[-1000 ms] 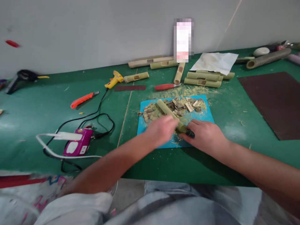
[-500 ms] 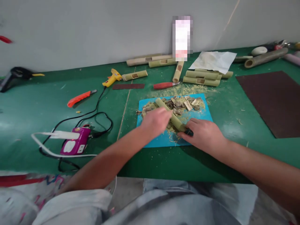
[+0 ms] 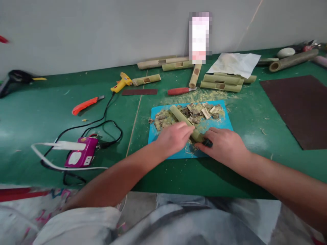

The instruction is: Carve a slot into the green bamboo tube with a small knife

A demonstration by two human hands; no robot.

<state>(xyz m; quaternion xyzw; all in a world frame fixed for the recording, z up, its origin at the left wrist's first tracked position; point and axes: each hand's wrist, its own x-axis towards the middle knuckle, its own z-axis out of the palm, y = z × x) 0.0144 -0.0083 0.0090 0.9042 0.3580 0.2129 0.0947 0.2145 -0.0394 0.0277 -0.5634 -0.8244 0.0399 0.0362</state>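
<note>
A pale green bamboo tube (image 3: 179,115) lies slanted over a blue mat (image 3: 228,119) strewn with bamboo chips (image 3: 195,114) and shavings. At the tube's near end, my right hand (image 3: 224,143) grips it, with a small dark object (image 3: 208,143) by the thumb that I cannot name. My left hand (image 3: 176,136) is closed against the tube's side, a little above the right hand. Its fingertips are hidden, so what it pinches, if anything, does not show.
Behind the mat lie a red-handled knife (image 3: 180,91) and several notched bamboo tubes (image 3: 221,86). To the left are a yellow glue gun (image 3: 121,82), an orange utility knife (image 3: 85,105) and a purple power strip (image 3: 84,153) with cords. A dark brown sheet (image 3: 298,109) lies right.
My left hand has slid along the bamboo tube, down and right towards my right hand. The tube and my right hand stay nearly in place, apart from a slight camera shift.
</note>
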